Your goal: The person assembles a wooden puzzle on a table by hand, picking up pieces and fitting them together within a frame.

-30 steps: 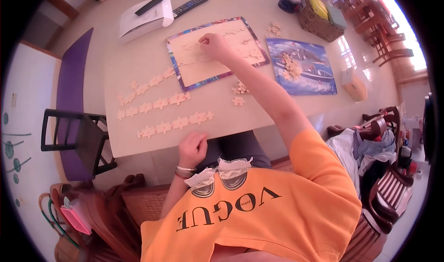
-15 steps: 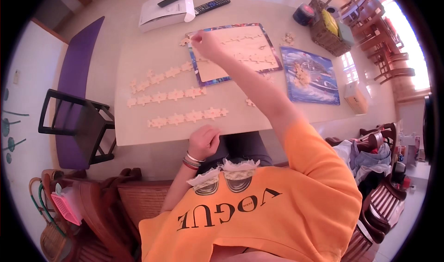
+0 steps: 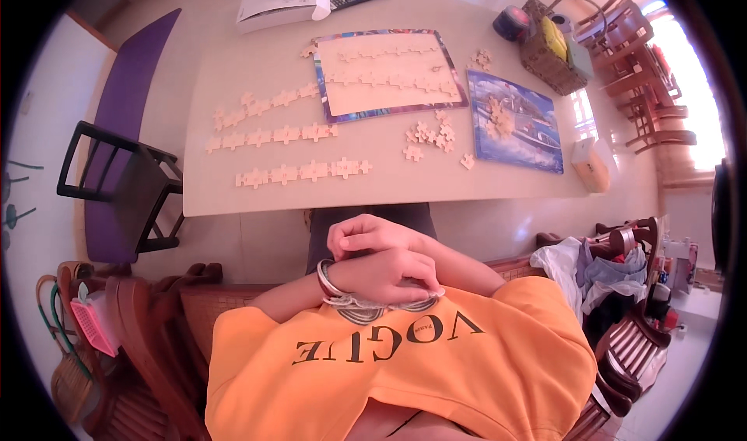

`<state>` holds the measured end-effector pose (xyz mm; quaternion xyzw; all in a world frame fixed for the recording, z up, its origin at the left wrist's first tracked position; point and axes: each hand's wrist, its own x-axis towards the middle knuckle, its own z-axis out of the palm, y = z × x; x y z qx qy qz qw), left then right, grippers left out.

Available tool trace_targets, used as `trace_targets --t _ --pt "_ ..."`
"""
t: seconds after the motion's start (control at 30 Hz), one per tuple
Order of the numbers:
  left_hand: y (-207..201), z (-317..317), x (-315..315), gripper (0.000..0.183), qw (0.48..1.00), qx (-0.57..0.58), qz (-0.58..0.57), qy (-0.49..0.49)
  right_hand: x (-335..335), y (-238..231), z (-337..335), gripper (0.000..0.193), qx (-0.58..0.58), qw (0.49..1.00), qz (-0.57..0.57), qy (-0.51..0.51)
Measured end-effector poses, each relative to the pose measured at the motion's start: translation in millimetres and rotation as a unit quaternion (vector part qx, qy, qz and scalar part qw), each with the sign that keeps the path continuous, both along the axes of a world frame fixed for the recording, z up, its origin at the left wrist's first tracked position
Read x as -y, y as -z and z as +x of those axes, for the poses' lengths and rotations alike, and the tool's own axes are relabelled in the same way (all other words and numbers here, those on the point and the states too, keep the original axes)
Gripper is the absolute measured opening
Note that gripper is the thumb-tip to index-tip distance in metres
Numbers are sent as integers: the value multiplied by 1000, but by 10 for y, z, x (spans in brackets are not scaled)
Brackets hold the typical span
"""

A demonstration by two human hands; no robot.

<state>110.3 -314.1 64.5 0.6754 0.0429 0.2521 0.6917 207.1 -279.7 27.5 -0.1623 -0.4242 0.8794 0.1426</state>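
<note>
Right hand [image 3: 366,235] has withdrawn since the earlier frame from the framed board [image 3: 389,102], upper centre, to lower centre, overlapping our left hand [image 3: 395,274]. Both curl loosely; we cannot tell whether either grip is clamped on anything. We log puzzle pieces [image 3: 313,169] in rows on the tabletop [image 3: 420,184], left of centre, and on the board, others loose near frame centre.

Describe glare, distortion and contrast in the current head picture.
Head view: the window is washed out to white; head view: the purple mat bends along the dark rim; head view: pale puzzle pieces contrast weakly with the table.
</note>
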Motion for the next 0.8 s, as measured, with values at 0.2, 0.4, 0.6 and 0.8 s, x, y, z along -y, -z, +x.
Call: trace_targets --t 0.2,0.4,0.6,0.8 --pt "17 114 88 17 994 -6 100 30 99 -137 244 31 61 992 105 22" --pt "-47 77 122 20 994 -39 94 42 197 -261 313 38 113 990 56 69" --pt "41 80 188 21 995 -9 97 20 245 -232 242 35 19 990 110 81" --pt "35 61 205 21 995 -25 89 20 229 -193 296 34 98 989 95 51"
